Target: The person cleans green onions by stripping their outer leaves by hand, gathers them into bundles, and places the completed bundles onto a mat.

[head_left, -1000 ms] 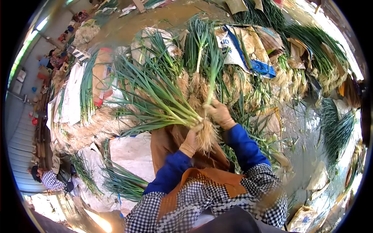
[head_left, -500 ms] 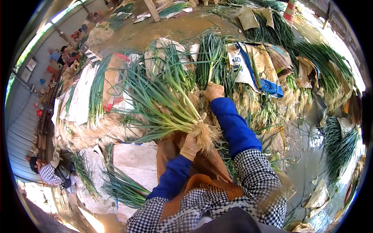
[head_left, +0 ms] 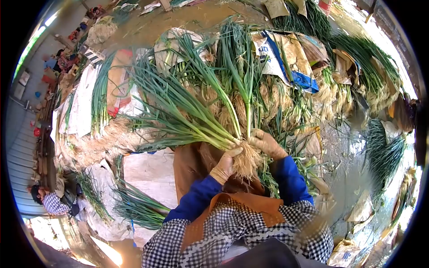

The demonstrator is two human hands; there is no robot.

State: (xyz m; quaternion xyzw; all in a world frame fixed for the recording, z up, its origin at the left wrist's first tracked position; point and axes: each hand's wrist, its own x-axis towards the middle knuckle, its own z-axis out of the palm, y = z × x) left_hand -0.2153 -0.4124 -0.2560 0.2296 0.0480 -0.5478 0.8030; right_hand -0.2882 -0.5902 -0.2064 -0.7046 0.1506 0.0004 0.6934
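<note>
Close in front of my body, a bunch of green onions (head_left: pixel 203 123) fans its long leaves up and to the left. My left hand (head_left: pixel 225 164), in a pale glove, is closed around the lower stalks just above the tangle of roots (head_left: pixel 247 161). On the other side of those roots, my right hand (head_left: pixel 267 144) pinches the base of an upright green onion (head_left: pixel 248 105), held against the bunch. More green onions lie just beyond, their pale roots (head_left: pixel 279 100) turned toward me.
Sacks (head_left: pixel 82 98) cover parts of the onion rows. A white sheet (head_left: pixel 149 176) and loose green onions (head_left: pixel 140 205) lie at left. A person (head_left: pixel 51 198) sits at far left. Wet ground (head_left: pixel 339 165) and another onion pile (head_left: pixel 386 147) are on the right.
My right hand has drawn back from the row toward my left hand, bringing a green onion to the bunch. My left hand keeps its grip on the bunch.
</note>
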